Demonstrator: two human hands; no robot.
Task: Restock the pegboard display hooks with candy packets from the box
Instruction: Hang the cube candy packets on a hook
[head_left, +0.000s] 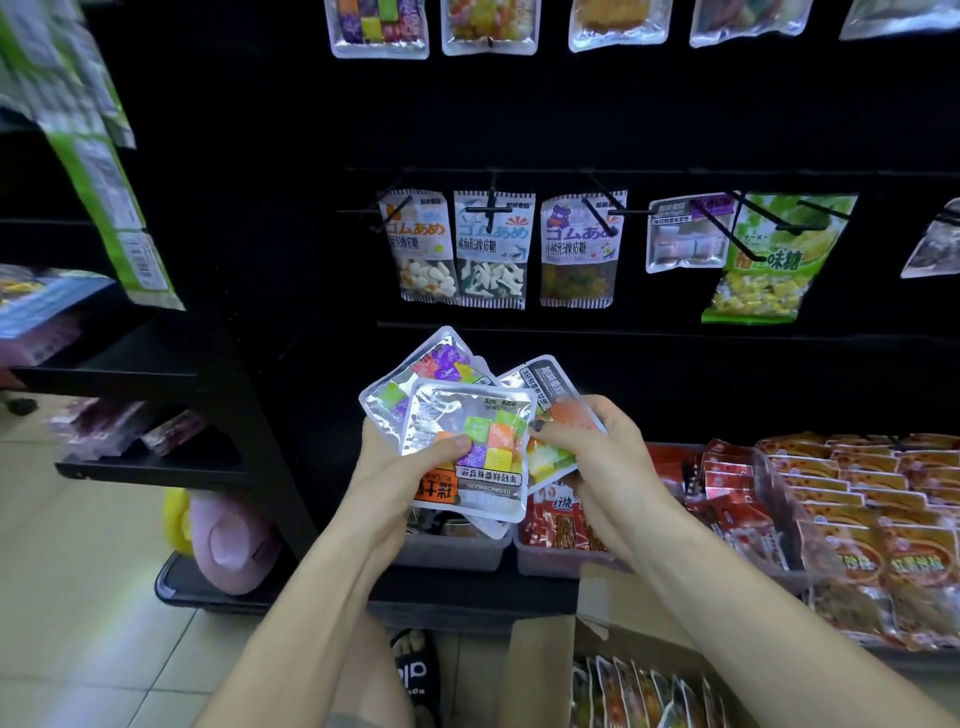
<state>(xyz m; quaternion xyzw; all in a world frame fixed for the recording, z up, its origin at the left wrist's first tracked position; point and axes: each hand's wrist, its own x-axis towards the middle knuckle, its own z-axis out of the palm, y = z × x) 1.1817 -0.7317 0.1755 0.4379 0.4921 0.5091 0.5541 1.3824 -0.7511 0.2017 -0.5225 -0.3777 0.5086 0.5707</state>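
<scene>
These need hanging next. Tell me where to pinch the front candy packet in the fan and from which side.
Pinch the front candy packet with the right hand on its flat sealed right edge, coming from the right. The candy bulges in the middle, the left hand covers the left side, and its printed header points down, so it probably needs turning before hanging.

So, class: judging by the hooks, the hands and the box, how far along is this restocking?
Done: the hooks already carry hanging packets. In hand: the left hand and right hand hold a fan of cube-candy packets, not yet hung. Left: the cardboard box still holds more packets.
</scene>
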